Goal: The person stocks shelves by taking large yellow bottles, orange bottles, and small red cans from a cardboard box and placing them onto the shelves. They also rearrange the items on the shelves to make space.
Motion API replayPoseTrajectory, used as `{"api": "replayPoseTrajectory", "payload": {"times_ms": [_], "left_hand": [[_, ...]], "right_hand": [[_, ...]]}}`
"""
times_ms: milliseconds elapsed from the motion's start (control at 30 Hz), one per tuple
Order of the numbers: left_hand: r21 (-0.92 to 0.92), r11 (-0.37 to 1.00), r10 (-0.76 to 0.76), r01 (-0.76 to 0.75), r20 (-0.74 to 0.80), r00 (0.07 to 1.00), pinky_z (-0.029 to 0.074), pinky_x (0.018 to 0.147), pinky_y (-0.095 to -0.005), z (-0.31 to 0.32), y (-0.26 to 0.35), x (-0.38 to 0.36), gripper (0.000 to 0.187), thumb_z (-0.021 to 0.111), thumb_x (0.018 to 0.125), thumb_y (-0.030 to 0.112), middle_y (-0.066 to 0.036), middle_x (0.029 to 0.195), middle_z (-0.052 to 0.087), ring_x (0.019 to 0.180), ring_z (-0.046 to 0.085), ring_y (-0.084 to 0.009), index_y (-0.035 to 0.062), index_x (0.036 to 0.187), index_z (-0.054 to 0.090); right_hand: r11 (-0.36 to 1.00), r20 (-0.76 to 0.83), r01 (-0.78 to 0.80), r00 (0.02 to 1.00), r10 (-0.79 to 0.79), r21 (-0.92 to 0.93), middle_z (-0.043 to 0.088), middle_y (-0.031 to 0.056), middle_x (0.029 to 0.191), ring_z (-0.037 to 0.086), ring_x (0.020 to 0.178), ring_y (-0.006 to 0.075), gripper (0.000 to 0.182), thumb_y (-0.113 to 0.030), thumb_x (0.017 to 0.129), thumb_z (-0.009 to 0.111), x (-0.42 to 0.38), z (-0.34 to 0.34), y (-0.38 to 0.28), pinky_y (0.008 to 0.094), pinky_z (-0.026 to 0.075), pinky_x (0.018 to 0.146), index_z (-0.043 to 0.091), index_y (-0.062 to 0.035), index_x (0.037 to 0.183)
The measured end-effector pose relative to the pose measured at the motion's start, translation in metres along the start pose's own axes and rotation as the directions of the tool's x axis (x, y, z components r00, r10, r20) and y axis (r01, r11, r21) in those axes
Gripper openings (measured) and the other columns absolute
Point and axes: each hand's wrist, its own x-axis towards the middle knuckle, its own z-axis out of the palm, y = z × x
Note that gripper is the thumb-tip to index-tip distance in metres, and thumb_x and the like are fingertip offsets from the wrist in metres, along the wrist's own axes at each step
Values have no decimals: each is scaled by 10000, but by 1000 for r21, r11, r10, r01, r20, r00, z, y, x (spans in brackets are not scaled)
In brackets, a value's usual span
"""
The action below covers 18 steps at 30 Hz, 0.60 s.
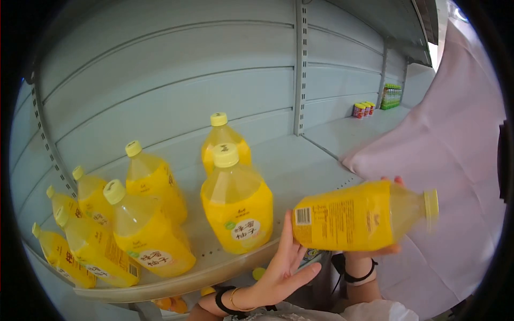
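A large bottle of yellow drink (350, 216) lies on its side in the air, its pale yellow cap pointing right. My right hand (361, 263) is shut on it from behind and below; fingertips show at its upper edge, and the rest is hidden by the bottle. My left hand (292, 265) is open at the bottle's base, fingers stretched along that end and thumb spread apart. Just left of the hands stands an upright matching bottle (238, 211) at the shelf's front edge, with another bottle (225, 142) behind it.
Several matching bottles (152, 235) stand upright on the left of the grey shelf (300, 160). Small red jars (364, 110) and green bottles (391, 96) sit far right. A pale pink cloth (439, 160) hangs over the right side. An upper shelf (375, 27) overhangs.
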Motion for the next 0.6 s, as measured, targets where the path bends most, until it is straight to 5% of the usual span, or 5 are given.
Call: {"api": "replayPoseTrajectory", "payload": {"times_ms": [67,100,233,300,600], "left_hand": [[-24,1000,2,-3,-62,998,20,1128,-419,-4,-3,12,986,593,827,85,-131,1540,-85,1428,-25,-237,33,1443,-176],[458,883,147,-100,-67,987,75,1123,-435,-6,-2,15,926,608,821,91,-157,1539,-55,1429,8,-264,9,1455,-63],[991,-111,311,-80,111,944,373,1008,-426,-13,-19,22,698,652,827,237,-333,1469,92,1319,326,-421,8,1405,335],[992,-120,191,-29,52,980,414,967,-406,-18,-20,29,658,643,828,300,-321,1447,185,1276,384,-422,14,1367,396],[940,-293,-67,-172,159,985,420,962,-399,-27,-31,28,590,562,845,423,-175,1382,434,1268,413,-342,67,1309,488]], "right_hand": [[999,-101,-46,994,47,18,319,181,1435,430,1244,338,976,-571,763,657,23,-4,20,505,384,1027,162,-76,1442],[996,-200,-83,976,87,32,343,193,1422,437,1240,332,937,-580,797,611,32,-4,30,489,390,1025,165,-60,1437],[974,-164,-144,980,115,-178,440,176,1325,456,1204,247,576,-232,910,511,54,-26,65,399,384,1015,272,-41,1399],[875,65,-117,984,167,-470,460,144,1301,457,1192,206,550,-161,895,508,59,-42,82,351,358,1016,304,-11,1382],[875,397,-171,840,369,-453,444,100,1293,432,1187,172,684,-191,793,643,88,-38,120,300,344,998,331,-8,1374]]}}
